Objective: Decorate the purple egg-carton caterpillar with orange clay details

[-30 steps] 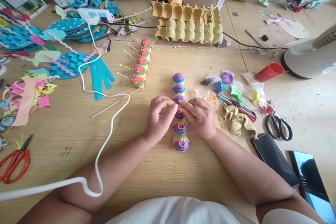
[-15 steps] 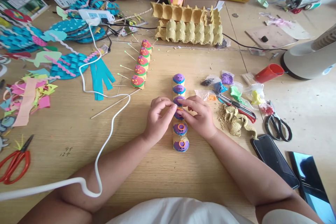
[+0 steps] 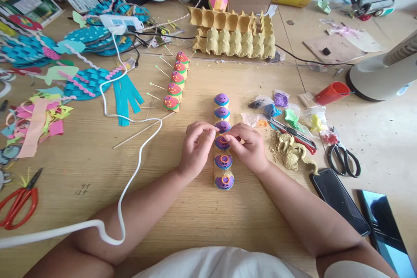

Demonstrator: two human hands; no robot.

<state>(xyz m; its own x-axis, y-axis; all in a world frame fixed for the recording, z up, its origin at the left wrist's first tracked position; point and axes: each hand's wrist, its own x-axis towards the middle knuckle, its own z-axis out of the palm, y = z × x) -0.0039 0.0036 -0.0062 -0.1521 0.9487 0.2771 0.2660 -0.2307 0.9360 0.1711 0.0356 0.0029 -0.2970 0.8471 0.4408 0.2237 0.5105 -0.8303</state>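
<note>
A row of egg-carton cups (image 3: 222,113) topped with purple clay and rimmed in blue runs away from me down the middle of the table. The two nearest cups bear orange loops and small dark face marks. My left hand (image 3: 198,144) is closed in a pinch at the left side of the row; what its fingertips hold, if anything, is hidden. From the right, my right hand (image 3: 250,147) pinches a thin orange clay strand (image 3: 223,140), which lies curved over the third cup from the near end.
A red-and-green caterpillar (image 3: 176,79) with stick pins stands to the left, near a white cable (image 3: 142,147). Clay bags (image 3: 280,98), a utility knife (image 3: 295,134), black scissors (image 3: 343,158) and phones (image 3: 340,202) lie right. Egg cartons (image 3: 239,43) stand behind.
The fingertips of both hands have parted slightly. The orange strand has come down onto the purple cup and now shows as a curve there. The view has shifted a little.
</note>
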